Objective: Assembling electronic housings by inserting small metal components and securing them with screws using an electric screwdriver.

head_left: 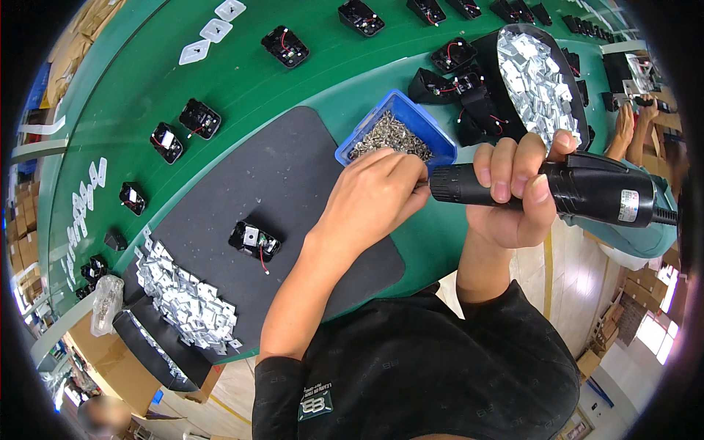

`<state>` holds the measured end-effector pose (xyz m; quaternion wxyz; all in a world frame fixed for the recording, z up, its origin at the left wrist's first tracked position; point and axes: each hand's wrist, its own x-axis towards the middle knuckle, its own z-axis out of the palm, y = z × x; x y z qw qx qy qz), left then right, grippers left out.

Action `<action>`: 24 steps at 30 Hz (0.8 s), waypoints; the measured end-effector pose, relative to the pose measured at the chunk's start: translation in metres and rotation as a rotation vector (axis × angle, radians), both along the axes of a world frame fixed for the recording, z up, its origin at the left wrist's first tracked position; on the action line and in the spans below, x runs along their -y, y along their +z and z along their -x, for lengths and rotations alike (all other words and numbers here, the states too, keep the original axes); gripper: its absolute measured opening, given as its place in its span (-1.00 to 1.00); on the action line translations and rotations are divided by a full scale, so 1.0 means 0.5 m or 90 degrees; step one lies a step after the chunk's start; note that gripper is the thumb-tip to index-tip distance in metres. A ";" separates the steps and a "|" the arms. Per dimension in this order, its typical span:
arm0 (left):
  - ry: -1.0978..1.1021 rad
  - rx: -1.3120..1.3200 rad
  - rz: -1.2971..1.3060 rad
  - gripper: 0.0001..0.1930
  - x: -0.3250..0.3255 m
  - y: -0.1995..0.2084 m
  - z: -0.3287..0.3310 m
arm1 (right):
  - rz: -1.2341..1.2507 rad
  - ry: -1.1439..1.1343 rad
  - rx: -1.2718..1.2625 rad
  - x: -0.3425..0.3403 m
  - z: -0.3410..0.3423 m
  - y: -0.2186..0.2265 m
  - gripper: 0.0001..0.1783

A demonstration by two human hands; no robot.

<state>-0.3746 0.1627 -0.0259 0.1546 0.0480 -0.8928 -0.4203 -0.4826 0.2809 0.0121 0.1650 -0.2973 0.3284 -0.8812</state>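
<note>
My right hand (517, 176) grips a black electric screwdriver (601, 189), held level with its nose toward the left. My left hand (374, 192) is closed in a pinch right at that nose; its fingers hide the tip and whatever they hold. Just beyond my left hand, a blue bin (446, 152) contains many small metal screws (392, 136). On the dark grey mat (293, 150), left of my left forearm, lies an open black plastic housing (236, 240). It has a square metal plate (251, 235) inside and a red wire with a white connector sticking out.
Loose metal plates (187, 302) are heaped at the mat's left edge. More plates (535, 84) fill a black container at the right, beside several black housings (453, 55). Further housings (284, 46) line the green belt (242, 81). Another person's hands (625, 130) show at far right.
</note>
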 end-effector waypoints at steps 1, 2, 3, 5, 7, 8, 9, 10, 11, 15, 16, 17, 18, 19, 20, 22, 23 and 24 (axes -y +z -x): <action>0.001 -0.002 0.000 -0.72 0.001 0.002 0.002 | -0.007 -0.004 -0.003 0.002 -0.004 0.000 -0.44; 0.001 -0.018 -0.008 -0.65 0.003 0.003 0.004 | -0.013 -0.007 -0.005 0.004 -0.007 0.001 -0.44; 0.002 -0.034 -0.016 -0.56 0.006 0.006 0.002 | -0.013 -0.004 -0.005 0.006 -0.008 0.001 -0.44; 0.044 -0.018 0.035 -0.40 0.009 0.025 -0.011 | -0.002 0.004 -0.003 0.007 -0.008 0.001 -0.43; 0.092 0.004 0.090 -0.24 0.021 0.053 -0.041 | -0.001 -0.006 0.010 0.012 -0.012 0.007 -0.42; 0.067 0.016 0.072 -0.21 0.038 0.062 -0.064 | -0.004 -0.025 0.021 0.015 -0.012 0.005 -0.40; 0.044 0.030 0.055 -0.17 0.055 0.066 -0.090 | -0.003 -0.035 0.021 0.012 -0.010 0.004 -0.36; 0.061 -0.050 0.055 -0.39 0.070 0.058 -0.124 | 0.009 -0.018 0.014 0.007 -0.007 0.005 -0.33; 0.123 -0.111 0.114 -0.57 0.086 0.044 -0.172 | 0.018 0.005 0.012 0.010 -0.010 0.007 -0.34; 0.371 -0.112 0.179 -0.59 0.119 0.035 -0.341 | 0.027 0.042 0.009 0.045 -0.061 0.019 -0.39; 0.403 -0.053 0.226 -0.53 0.119 0.026 -0.379 | 0.022 0.033 0.010 0.069 -0.094 0.021 -0.38; 0.405 0.034 0.187 -0.35 0.113 0.009 -0.408 | 0.008 0.064 -0.007 0.097 -0.125 0.028 -0.54; 0.388 0.108 0.145 -0.18 0.108 -0.004 -0.428 | -0.014 0.084 -0.012 0.111 -0.151 0.020 -0.52; 0.396 0.152 0.139 -0.13 0.100 -0.008 -0.434 | -0.011 0.108 0.015 0.127 -0.177 0.014 -0.46; 0.400 0.193 0.128 -0.08 0.087 -0.014 -0.430 | -0.011 0.128 0.040 0.138 -0.201 0.006 -0.38; 0.408 0.216 0.110 0.02 0.075 -0.015 -0.408 | -0.012 0.165 0.005 0.163 -0.231 -0.009 -0.40; 0.428 0.208 0.109 0.02 0.072 -0.013 -0.401 | -0.003 0.190 -0.002 0.177 -0.245 -0.019 -0.40; 0.447 0.199 0.109 0.03 0.069 -0.014 -0.396 | -0.006 0.203 -0.002 0.187 -0.254 -0.029 -0.40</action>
